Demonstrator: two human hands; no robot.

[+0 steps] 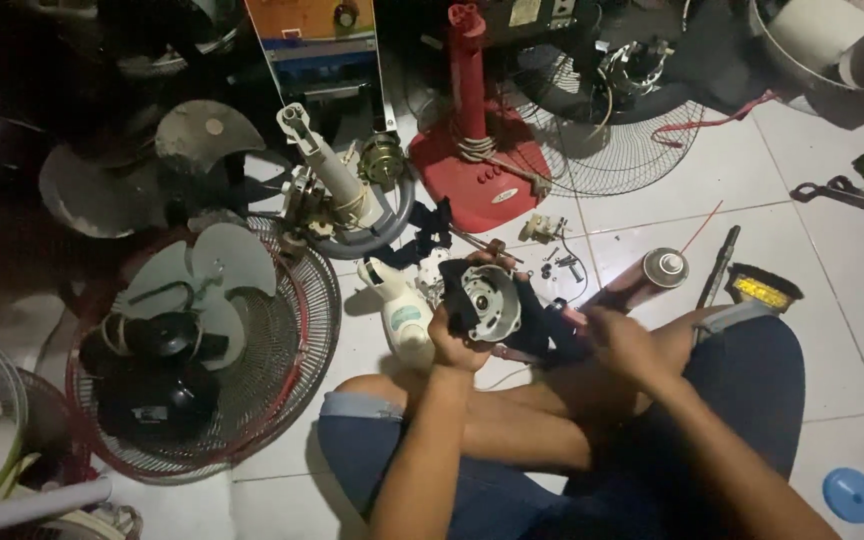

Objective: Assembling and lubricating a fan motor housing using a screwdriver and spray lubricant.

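Note:
I sit cross-legged on a white tiled floor (652,210). My left hand (455,345) grips a grey metal fan motor housing (490,300) with a round opening facing up, held above my knees. A dark cloth (544,325) wraps the housing's right side. My right hand (620,338) is closed on that cloth, right of the housing. A white plastic fan casing (402,312) lies on the floor just left of my left hand.
A red fan base with pole (474,150) stands ahead. A wire fan guard with blades (212,340) lies left. A spray can (652,275), a screwdriver (720,265), a yellow-bristled brush (762,288), small screws (564,262) and a blue lid (850,494) lie to the right.

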